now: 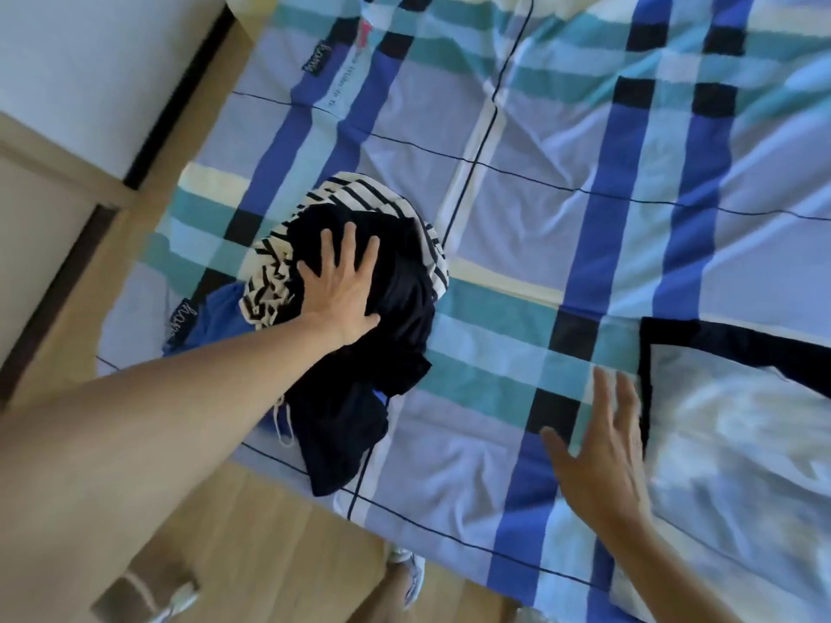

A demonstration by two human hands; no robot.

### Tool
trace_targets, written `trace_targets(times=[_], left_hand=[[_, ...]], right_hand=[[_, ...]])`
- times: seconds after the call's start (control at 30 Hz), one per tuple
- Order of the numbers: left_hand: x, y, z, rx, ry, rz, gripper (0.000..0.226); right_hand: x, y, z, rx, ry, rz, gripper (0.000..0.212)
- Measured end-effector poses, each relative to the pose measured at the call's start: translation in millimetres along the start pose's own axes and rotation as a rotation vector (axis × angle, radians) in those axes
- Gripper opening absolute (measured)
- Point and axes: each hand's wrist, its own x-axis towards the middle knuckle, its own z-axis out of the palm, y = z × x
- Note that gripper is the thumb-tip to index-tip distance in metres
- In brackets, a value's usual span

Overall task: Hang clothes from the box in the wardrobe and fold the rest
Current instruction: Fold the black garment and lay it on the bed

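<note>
A heap of clothes (359,326), dark navy on top with a striped cream piece and a blue piece beneath, lies left of centre on the bed (562,173) with its checked sheet. The left hand (341,281) presses flat on the heap, fingers spread, grip released. The right hand (598,447), lower right, hovers open-palmed beside a pale cloth (742,420).

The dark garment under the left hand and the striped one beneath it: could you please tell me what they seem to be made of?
The dark navy garment looks like soft, matte knit fabric, judging by its limp folds without shine. The black-and-cream striped garment seems a light jersey or cotton, crumpling loosely; the exact fibre cannot be told. The left hand rests flat on the pile.
</note>
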Motion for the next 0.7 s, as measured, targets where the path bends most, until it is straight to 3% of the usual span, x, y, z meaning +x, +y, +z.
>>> trace_targets(times=[0.07, 0.17, 0.3, 0.43, 0.6, 0.7], left_hand=[[2.1, -32.2, 11.9, -0.08, -0.068, -0.045, 0.092], [8.7, -59.2, 21.9, -0.196, -0.038, 0.049, 0.061], [6.0, -73.5, 3.7, -0.528, -0.115, 0.175, 0.046], [-20.7, -79.3, -76.5, -0.826, -0.041, 0.318, 0.043], [-68.9, -88.5, -211.0, -1.114, 0.017, 0.378, 0.044], [-108.9, -95.4, -306.0, -1.247, 0.053, 0.418, 0.042]], right_hand=[[11.6, -32.0, 16.8, 0.045, -0.047, -0.039, 0.098], [22.0, -71.3, 37.4, 0.087, -0.124, -0.065, 0.095], [21.6, -116.0, 37.6, 0.115, -0.243, -0.054, 0.094], [18.2, -166.6, -0.1, 0.212, -0.272, -0.109, 0.097], [12.3, -243.5, -102.1, 0.411, -0.227, -0.191, 0.102], [5.6, -294.1, -178.3, 0.569, -0.153, -0.238, 0.066]])
